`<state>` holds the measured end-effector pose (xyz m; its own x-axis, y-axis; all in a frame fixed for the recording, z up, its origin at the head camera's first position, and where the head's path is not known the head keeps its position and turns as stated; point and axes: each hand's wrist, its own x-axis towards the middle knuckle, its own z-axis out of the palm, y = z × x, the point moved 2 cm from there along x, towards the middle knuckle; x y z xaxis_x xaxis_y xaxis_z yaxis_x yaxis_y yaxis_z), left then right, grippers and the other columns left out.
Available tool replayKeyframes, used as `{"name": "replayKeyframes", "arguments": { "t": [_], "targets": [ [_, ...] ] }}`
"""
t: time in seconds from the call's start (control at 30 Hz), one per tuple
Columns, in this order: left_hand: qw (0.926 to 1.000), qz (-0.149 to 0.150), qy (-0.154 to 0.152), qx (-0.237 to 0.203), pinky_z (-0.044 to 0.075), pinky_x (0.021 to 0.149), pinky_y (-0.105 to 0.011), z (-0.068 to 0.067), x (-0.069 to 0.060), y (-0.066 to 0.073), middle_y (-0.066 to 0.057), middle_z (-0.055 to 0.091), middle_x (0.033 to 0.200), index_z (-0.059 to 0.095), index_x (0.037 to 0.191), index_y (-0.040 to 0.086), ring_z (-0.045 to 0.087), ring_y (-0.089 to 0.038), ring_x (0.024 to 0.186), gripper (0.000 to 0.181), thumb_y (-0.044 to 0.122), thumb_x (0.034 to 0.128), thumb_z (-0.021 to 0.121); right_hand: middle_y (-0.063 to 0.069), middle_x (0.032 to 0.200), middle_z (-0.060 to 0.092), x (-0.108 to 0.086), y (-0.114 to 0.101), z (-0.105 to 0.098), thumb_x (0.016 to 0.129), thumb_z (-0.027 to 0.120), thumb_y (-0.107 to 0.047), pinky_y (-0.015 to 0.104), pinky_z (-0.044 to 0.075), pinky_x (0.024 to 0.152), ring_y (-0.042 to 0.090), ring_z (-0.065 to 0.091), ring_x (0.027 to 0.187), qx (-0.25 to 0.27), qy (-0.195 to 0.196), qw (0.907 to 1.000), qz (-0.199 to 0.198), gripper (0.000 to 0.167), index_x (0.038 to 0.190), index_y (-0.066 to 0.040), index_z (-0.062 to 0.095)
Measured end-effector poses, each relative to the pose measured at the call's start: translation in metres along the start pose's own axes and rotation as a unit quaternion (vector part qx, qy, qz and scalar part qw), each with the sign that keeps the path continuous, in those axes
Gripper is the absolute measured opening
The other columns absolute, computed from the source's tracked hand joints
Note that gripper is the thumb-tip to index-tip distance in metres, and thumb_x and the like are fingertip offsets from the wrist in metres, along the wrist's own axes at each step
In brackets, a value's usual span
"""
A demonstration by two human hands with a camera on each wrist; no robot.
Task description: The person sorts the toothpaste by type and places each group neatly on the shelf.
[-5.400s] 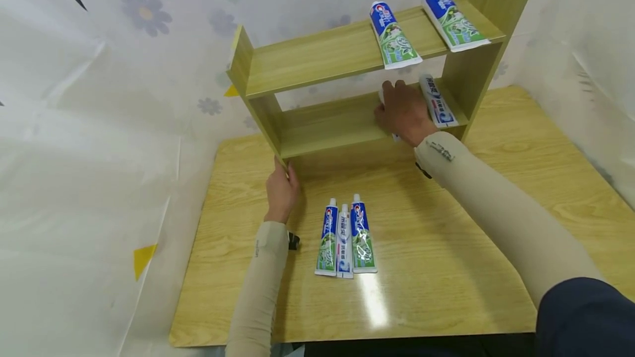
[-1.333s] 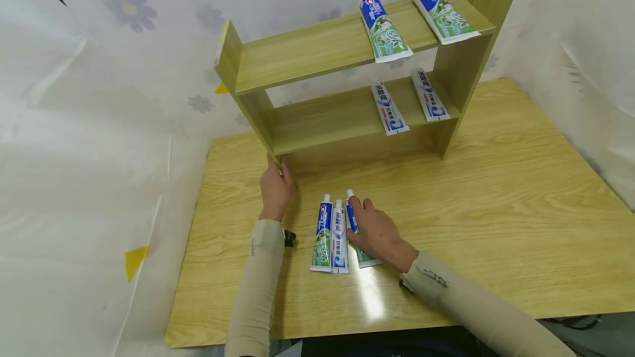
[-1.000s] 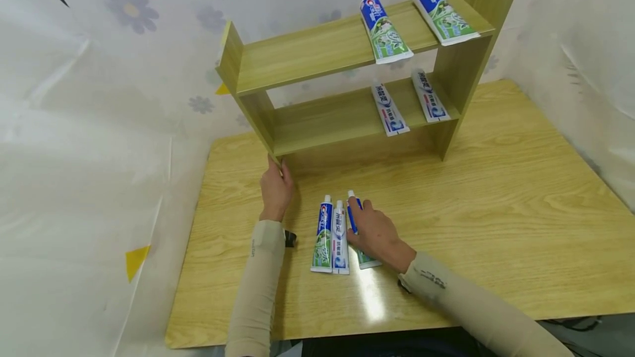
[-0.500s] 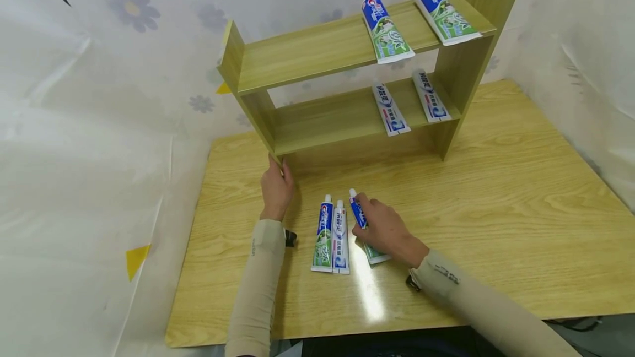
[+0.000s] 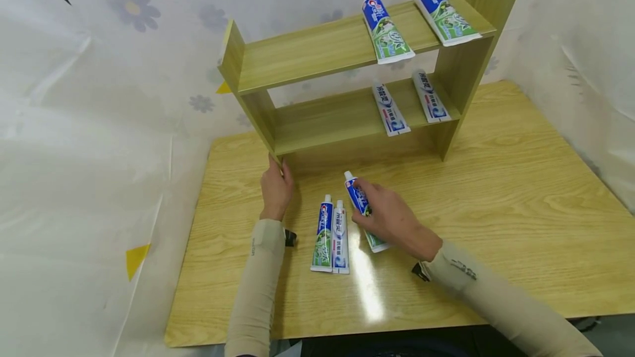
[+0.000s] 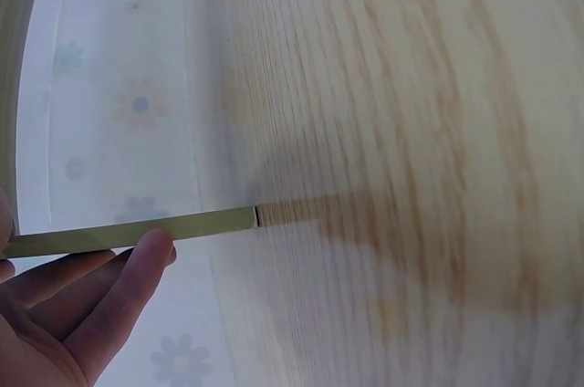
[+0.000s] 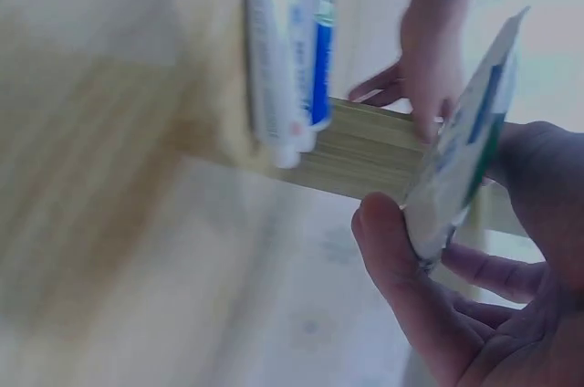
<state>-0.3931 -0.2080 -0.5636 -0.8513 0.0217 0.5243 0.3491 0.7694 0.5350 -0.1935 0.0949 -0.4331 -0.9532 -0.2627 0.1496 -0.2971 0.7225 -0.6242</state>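
Nearest, on the tabletop (image 5: 521, 208), a blue-and-green tube (image 5: 323, 236) and a slimmer white tube (image 5: 340, 241) lie side by side, caps pointing away. Just to their right, the right hand (image 5: 394, 218) pinches the held tube (image 5: 357, 196) between thumb and fingers. Only the right wrist view shows it nearly edge-on, pale on one side with a strip of green on the other; the head view gives its printed face, white-capped, blue above and green toward the flat end, partly covered by the hand. Farther off, the left hand (image 5: 276, 189) pinches the shelf (image 5: 297, 62) by its left upright; the left wrist view reveals fingers along the board that the head view hides. Beyond, two blue-and-green tubes (image 5: 388, 32) rest on the upper board, two white tubes (image 5: 391, 110) on the lower.
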Motion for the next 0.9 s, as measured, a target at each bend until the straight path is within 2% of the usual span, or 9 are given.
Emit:
{"name": "replayKeyframes", "arguments": {
  "t": [0.1,0.13,0.3,0.33,0.43,0.5,0.67,0.83,0.9],
  "targets": [
    [0.9999,-0.005,0.004,-0.011,0.041,0.044,-0.034,-0.002,-0.001,0.003,-0.005,0.065,0.068,0.048,0.156,0.02,0.051,-0.012,0.046,0.049,0.047,0.1163,0.037,0.018,0.109,0.073,0.0,-0.009,-0.012,0.096,0.076,-0.02,0.02,0.052,0.053,0.013,0.064,0.068,-0.001,-0.002,1.0,0.0,0.062,0.152,-0.005,0.052],
    [0.9999,-0.006,0.006,-0.013,0.043,0.045,-0.036,-0.01,-0.003,0.016,-0.007,0.066,0.069,0.05,0.153,0.016,0.053,-0.015,0.047,0.046,0.042,0.1166,0.041,0.017,0.109,0.073,0.0,-0.012,-0.016,0.097,0.075,-0.02,0.02,0.051,0.053,0.012,0.063,0.067,-0.001,0.001,1.0,-0.003,0.062,0.152,-0.005,0.052],
    [0.999,-0.003,0.02,-0.041,0.046,0.048,-0.043,-0.028,-0.006,0.042,-0.014,0.068,0.071,0.053,0.148,0.009,0.057,-0.022,0.049,0.038,0.027,0.1153,0.049,0.015,0.1,0.074,0.003,-0.028,-0.036,0.096,0.076,-0.02,0.018,0.049,0.048,0.011,0.063,0.061,-0.013,0.033,0.9984,-0.043,0.06,0.149,-0.003,0.054],
    [0.999,-0.004,0.02,-0.041,0.046,0.048,-0.044,-0.028,-0.006,0.042,-0.015,0.069,0.071,0.053,0.148,0.008,0.058,-0.023,0.049,0.037,0.025,0.1148,0.05,0.014,0.099,0.074,0.005,-0.031,-0.04,0.095,0.076,-0.019,0.017,0.049,0.048,0.011,0.063,0.061,-0.018,0.04,0.9977,-0.052,0.06,0.148,-0.003,0.054],
    [0.9993,-0.014,0.009,-0.035,0.046,0.049,-0.041,-0.019,-0.005,0.028,-0.013,0.069,0.072,0.051,0.152,0.012,0.058,-0.022,0.05,0.04,0.028,0.1154,0.049,0.014,0.098,0.074,0.009,-0.04,-0.05,0.095,0.076,-0.019,0.018,0.05,0.049,0.013,0.064,0.063,-0.033,0.059,0.995,-0.074,0.059,0.148,-0.003,0.055],
    [0.9996,-0.018,0.008,-0.019,0.045,0.048,-0.037,-0.008,-0.004,0.013,-0.009,0.067,0.071,0.049,0.154,0.017,0.055,-0.018,0.049,0.041,0.032,0.1156,0.048,0.015,0.102,0.074,0.011,-0.045,-0.056,0.095,0.076,-0.018,0.02,0.052,0.051,0.016,0.067,0.066,-0.036,0.067,0.9935,-0.084,0.059,0.148,-0.003,0.055],
    [0.9999,-0.006,0.004,0.01,0.043,0.044,-0.034,0.0,-0.003,0.002,-0.005,0.066,0.07,0.047,0.156,0.017,0.054,-0.015,0.048,0.045,0.039,0.1163,0.043,0.023,0.119,0.075,0.017,-0.06,-0.075,0.096,0.076,-0.017,0.033,0.064,0.062,0.029,0.077,0.083,-0.037,0.093,0.9883,-0.115,0.057,0.147,-0.003,0.055],
    [0.9997,-0.012,0.015,-0.012,0.045,0.048,-0.042,-0.004,-0.003,0.011,-0.011,0.068,0.073,0.049,0.153,0.015,0.055,-0.019,0.05,0.043,0.036,0.1162,0.045,0.027,0.125,0.075,0.024,-0.076,-0.094,0.096,0.077,-0.015,0.042,0.067,0.066,0.036,0.079,0.088,-0.05,0.127,0.9788,-0.153,0.054,0.144,0.0,0.057],
    [0.9996,-0.012,0.016,-0.018,0.049,0.051,-0.046,-0.018,-0.006,0.031,-0.017,0.071,0.076,0.052,0.149,0.008,0.061,-0.026,0.053,0.039,0.028,0.1151,0.049,0.026,0.123,0.075,0.026,-0.081,-0.101,0.096,0.078,-0.015,0.042,0.066,0.065,0.036,0.079,0.087,-0.058,0.138,0.9757,-0.16,0.053,0.143,0.0,0.058]
  ]
}}
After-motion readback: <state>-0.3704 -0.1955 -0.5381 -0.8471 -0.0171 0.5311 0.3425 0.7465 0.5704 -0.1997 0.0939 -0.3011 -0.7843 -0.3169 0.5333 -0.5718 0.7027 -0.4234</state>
